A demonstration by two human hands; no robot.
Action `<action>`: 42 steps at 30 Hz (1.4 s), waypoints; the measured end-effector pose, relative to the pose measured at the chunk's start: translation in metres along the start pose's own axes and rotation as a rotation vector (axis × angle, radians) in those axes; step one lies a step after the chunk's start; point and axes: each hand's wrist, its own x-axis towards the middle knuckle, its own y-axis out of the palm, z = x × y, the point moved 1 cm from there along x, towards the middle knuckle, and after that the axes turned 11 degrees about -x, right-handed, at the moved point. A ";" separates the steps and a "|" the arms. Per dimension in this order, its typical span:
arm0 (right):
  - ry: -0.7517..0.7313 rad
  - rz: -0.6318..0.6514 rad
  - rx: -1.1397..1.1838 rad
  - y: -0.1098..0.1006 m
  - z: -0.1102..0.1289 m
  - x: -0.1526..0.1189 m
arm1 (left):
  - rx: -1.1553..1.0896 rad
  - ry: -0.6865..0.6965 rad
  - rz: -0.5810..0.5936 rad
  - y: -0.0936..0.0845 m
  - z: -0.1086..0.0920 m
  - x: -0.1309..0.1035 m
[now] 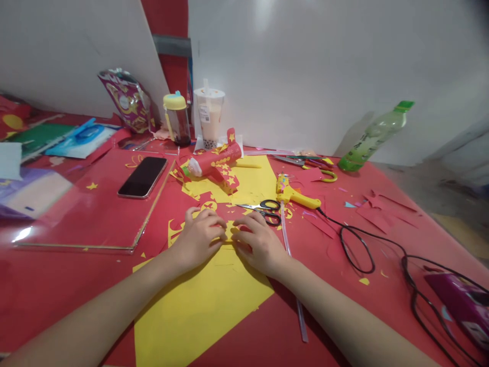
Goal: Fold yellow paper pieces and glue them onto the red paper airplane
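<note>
A small piece of yellow paper [229, 232] is held at the centre of the frame, its two ends pinched between the fingers of the left hand [200, 237] and the right hand [262, 247]. Both grips are narrow, with the fingers bent over the piece; the thumbs are partly hidden. Beneath the hands, a large yellow sheet [202, 316] is spread on a red tabletop [91, 285], reaching to the bottom edge. Just beyond the right hand, scissors [261, 207] with black handles are seen lying with blades parted. Beside them, right of centre, a yellow glue gun [300, 198] is placed, its black cable [367, 235] looped toward the lower right. A long clear glue stick [286, 239] is partly covered by the right forearm. Above the hands, a red tube [217, 162] trimmed with yellow stars is laid on its side. At left, a phone [142, 177] is rested on a plastic-covered red board [76, 219]. Along the wall, a drink cup [211, 122] is stood at upper centre, and a green-capped bottle [372, 138] is seen at upper right.
</note>
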 end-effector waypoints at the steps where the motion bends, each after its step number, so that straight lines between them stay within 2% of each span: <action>1: -0.020 0.022 -0.002 -0.002 0.000 0.001 | 0.013 0.024 0.006 0.000 -0.001 0.000; 5: -0.048 0.082 0.000 -0.005 0.001 0.001 | 0.069 0.094 -0.010 0.000 -0.002 -0.002; 14: 0.004 0.052 0.045 0.000 -0.001 0.002 | 0.212 0.195 -0.031 0.001 0.000 -0.003; 24: 0.022 0.048 0.062 0.003 -0.003 -0.002 | 0.121 0.154 0.074 -0.005 -0.003 -0.002; 29: 0.034 0.017 0.060 0.004 -0.003 -0.001 | 0.163 0.150 0.060 -0.003 -0.002 -0.001; 36: 0.078 0.001 0.064 0.005 -0.005 -0.001 | 0.183 0.177 -0.024 0.003 -0.002 -0.001; 42: 0.092 -0.017 0.067 0.005 -0.006 -0.001 | 0.189 0.192 -0.035 0.005 -0.001 -0.002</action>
